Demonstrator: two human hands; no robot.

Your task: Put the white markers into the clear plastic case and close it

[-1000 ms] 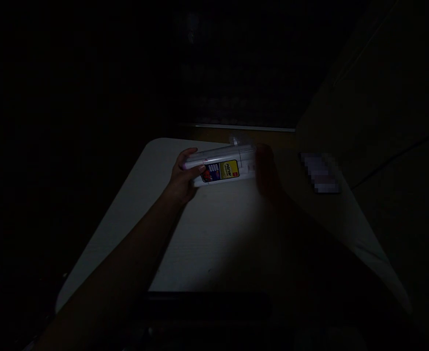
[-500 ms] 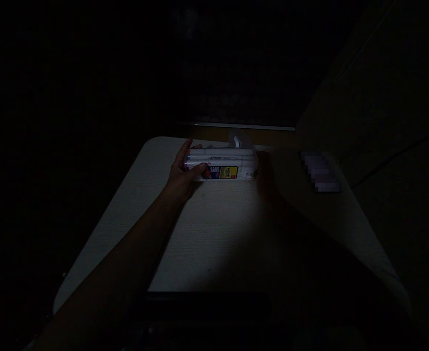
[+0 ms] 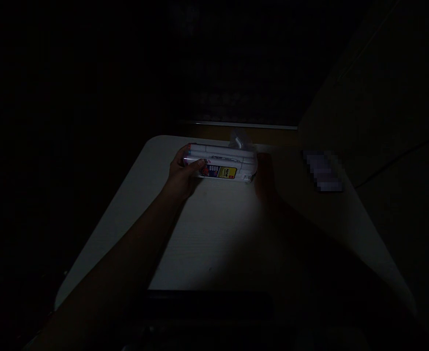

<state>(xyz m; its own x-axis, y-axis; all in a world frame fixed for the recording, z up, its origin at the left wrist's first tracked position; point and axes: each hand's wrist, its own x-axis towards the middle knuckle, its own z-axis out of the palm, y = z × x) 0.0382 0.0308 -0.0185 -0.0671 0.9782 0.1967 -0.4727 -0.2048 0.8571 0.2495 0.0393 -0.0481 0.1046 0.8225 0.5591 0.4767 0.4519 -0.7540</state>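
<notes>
A clear plastic case of markers (image 3: 232,159), with white barrels, some coloured ends and a yellow and dark label, lies sideways near the far edge of the table. My left hand (image 3: 181,173) is closed around its left end, with the thumb across the front and the fingers behind. At the case's right end is my right hand (image 3: 266,178), in deep shadow. It seems to touch that end, but its fingers are too dark to make out. Just behind the case is a crumpled clear plastic piece (image 3: 239,141).
The pale table (image 3: 199,234) has rounded corners. A phone-like flat object (image 3: 323,170), blurred out, lies on its right side. A dark cable (image 3: 393,165) runs off to the right. Beyond the table nearly everything is black.
The marker case has tilted slightly, its left end up and its right end a little lower and nearer. My left hand stays around the left end.
</notes>
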